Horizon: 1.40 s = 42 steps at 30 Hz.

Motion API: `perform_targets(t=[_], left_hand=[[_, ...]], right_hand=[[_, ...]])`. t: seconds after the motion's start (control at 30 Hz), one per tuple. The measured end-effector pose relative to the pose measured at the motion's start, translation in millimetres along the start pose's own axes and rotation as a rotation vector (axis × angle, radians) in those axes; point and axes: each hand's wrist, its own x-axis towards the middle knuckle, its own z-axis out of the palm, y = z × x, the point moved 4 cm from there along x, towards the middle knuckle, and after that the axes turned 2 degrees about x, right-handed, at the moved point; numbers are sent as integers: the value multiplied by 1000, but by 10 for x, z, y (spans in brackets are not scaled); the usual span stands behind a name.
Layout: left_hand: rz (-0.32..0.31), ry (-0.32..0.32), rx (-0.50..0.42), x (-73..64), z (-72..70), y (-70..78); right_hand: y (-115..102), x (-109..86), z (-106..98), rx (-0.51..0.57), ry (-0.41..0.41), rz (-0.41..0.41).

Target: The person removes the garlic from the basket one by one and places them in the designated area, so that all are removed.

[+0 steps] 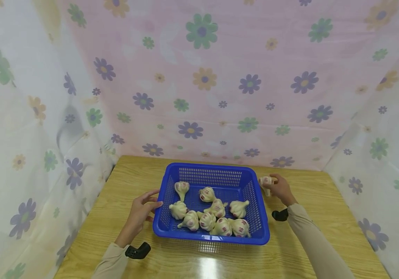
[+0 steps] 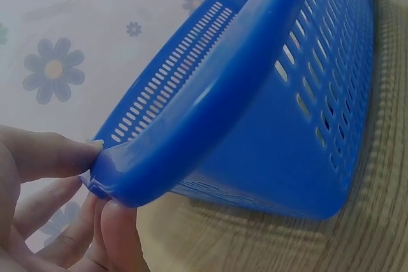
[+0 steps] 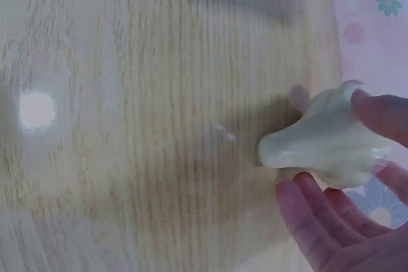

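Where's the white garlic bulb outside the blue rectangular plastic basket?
In the head view, the bulb is held by the right hand, just right of the basket, over the light wood-grain table.

On a wood-grain table, nine garlic bulbs lie in a blue perforated basket, several gathered toward six o'clock. The left hand grips it at nine o'clock; just outside, between two and three, the right hand holds another garlic bulb.

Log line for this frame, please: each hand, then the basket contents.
left hand: pinches blue basket rim | right hand: holds garlic bulb outside basket | basket: more garlic bulbs inside
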Motion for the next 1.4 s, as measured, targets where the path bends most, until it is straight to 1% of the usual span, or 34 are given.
perform_targets(t=[0.1, 0.13, 0.2, 0.33, 0.37, 0.5, 0.53, 0.57, 0.67, 0.77, 0.9, 1.0, 1.07, 1.27, 1.3, 1.4], left_hand=[[26, -10, 10, 14, -5, -20], [45, -15, 9, 12, -7, -18], [54, -18, 9, 12, -9, -20], [68, -23, 2, -40, 0, 53], [54, -21, -1, -54, 3, 73], [51, -13, -13, -111, 11, 179], [37, -10, -15, -115, 11, 190], [33, -11, -17, -122, 13, 201], [58, -21, -11, -122, 25, 202], [55, -33, -1, -84, 26, 130], [72, -43, 6, -13, 1, 4], [106, -47, -7, -13, -2, -12], [117, -41, -16, -45, 3, 27], [40, -26, -10, -84, 6, 71], [40, -26, -13, -90, 7, 82], [69, -20, -30, -124, 14, 121]], right_hand=[[-43, -2, -16, -38, 0, -8], [-56, -4, -26, -55, 1, -7], [-74, -6, -49, -79, -1, -5], [-125, -32, -108, -116, -10, 0], [-141, -41, -124, -121, -15, 0], [-216, -92, -182, -125, -41, -2], [-235, -105, -199, -125, -47, -4], [-257, -120, -217, -127, -52, -11], [-340, -163, -268, -136, -51, -49], [-427, -205, -294, -143, -51, -94], [-529, -264, -283, -141, -62, -132], [-607, -299, -261, -145, -76, -158], [-667, -322, -238, -149, -89, -179], [-861, -367, -165, -154, -123, -215], [-894, -373, -151, -153, -130, -220], [-993, -392, -97, -153, -155, -245]])
